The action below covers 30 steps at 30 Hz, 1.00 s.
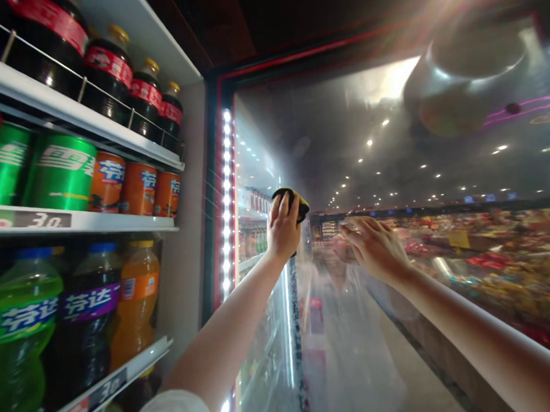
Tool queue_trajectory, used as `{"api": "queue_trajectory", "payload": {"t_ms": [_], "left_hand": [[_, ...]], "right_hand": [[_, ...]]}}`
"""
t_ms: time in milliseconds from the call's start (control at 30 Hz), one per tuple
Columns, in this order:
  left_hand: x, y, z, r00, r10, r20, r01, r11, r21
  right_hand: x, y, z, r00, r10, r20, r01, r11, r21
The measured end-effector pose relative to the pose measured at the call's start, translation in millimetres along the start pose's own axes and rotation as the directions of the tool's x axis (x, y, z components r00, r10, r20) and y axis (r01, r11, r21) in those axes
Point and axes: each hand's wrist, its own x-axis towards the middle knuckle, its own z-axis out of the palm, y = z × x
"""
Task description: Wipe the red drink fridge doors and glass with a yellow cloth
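Black and yellow, the cloth (296, 203) sits bunched at the top of the left hand (283, 229), whose fingers curl over it and press it against the glass door (345, 134) of a drinks fridge; the cloth pokes out above and to the right of the fingertips, touching the pane. The right hand (373, 247) is just beside it on the right, empty, its fingers spread and laid flat toward the same fogged glass, though whether the palm touches the pane cannot be told. The door stands swung open, with a strip of white lights (226, 202) running down its frame, and the glass reflects a person in pale clothes and a shop aisle with ceiling lamps. To the left, the open fridge holds three shelves: the top shelf (67, 109) carries a row of dark bottles (106, 70) with red labels and gold caps behind a wire rail; the middle shelf (96, 223) holds green cans (61, 171) and orange cans (138, 187), with a red one at the far left edge; the lowest shelf (127, 370) holds a green bottle (18, 330), a dark bottle with a purple label (89, 308) and an orange bottle (135, 299), standing upright side by side.
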Motion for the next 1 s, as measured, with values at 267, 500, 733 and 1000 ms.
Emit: {"api": "queue_trajectory", "payload": {"t_ms": [267,500,733,1000], "left_hand": [[-3,3,-7.8,0.997,-0.069,0.025,0.069,0.997,0.018],[44,82,16.8,0.999,-0.046,0.029,0.047,0.998,-0.035],[4,66,4.1,0.981,0.135,0.137,-0.134,0.991,-0.017],[73,132,33.9,0.99,-0.143,-0.018,0.141,0.987,-0.071]], "right_hand": [[-15,29,-4,1.0,0.003,-0.003,-0.003,1.0,-0.008],[-24,52,-14,0.999,0.017,0.035,-0.016,0.999,-0.043],[-49,84,-23,0.995,-0.022,0.094,0.025,0.999,-0.033],[-58,114,-38,0.994,0.007,0.107,-0.001,0.998,-0.057]]}}
